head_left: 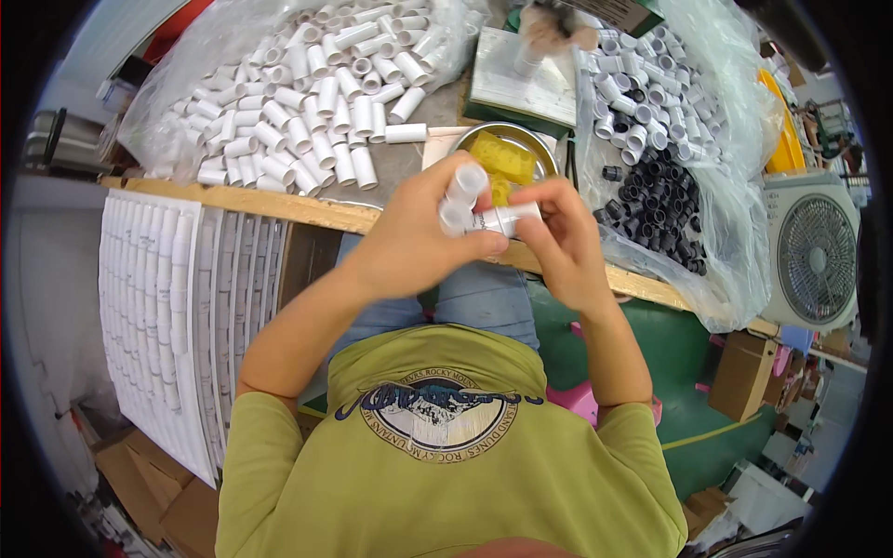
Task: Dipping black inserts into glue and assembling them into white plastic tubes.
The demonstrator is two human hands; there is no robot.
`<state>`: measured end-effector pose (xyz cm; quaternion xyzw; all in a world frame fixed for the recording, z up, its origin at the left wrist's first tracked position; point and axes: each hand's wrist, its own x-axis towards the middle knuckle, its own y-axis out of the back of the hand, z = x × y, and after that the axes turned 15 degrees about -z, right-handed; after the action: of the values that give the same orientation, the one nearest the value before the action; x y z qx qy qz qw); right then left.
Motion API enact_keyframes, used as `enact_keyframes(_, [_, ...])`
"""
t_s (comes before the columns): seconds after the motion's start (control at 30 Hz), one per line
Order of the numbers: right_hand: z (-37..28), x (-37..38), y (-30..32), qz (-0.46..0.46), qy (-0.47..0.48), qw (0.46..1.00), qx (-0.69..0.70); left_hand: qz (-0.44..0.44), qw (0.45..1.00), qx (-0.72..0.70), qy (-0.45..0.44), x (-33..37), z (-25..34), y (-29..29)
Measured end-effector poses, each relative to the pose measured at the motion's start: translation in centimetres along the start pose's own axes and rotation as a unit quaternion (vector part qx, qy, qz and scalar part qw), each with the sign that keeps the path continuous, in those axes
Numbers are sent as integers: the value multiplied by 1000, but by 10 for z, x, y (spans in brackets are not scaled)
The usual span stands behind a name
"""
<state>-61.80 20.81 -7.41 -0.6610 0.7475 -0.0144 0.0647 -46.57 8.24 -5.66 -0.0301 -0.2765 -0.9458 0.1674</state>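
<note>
My left hand (409, 223) is closed around several short white plastic tubes (467, 181), with open ends showing beside its thumb. Another white tube with dark printing (507, 219) lies crosswise between both hands. The fingers of my right hand (569, 244) pinch its right end; whether a separate cap sits there I cannot tell. Just beyond my hands, a round metal bowl (551, 160) holds a yellow translucent block (502, 156). Both hands are above the bench's front edge.
White tubes (316, 121) are heaped on plastic sheeting at left. Grey-white fittings (642, 84) and black caps (656, 200) lie at right. A metal-topped block (521, 88) stands at the back, something blurred above it. Stacked tube trays (149, 288) stand left, a fan (816, 256) right.
</note>
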Motion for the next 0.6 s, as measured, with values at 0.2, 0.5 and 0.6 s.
enact_keyframes(0.2, [-10,-21,-11,-123,236,871,-414,-158,893,-414,82,-39,-9,0])
enact_keyframes(0.5, [23,-33,-34,-166,-126,950,233,16,957,214,-195,-77,10,-21])
enact_keyframes(0.6, [29,-43,-48,-159,57,986,-12,38,997,15,-60,-89,23,-11])
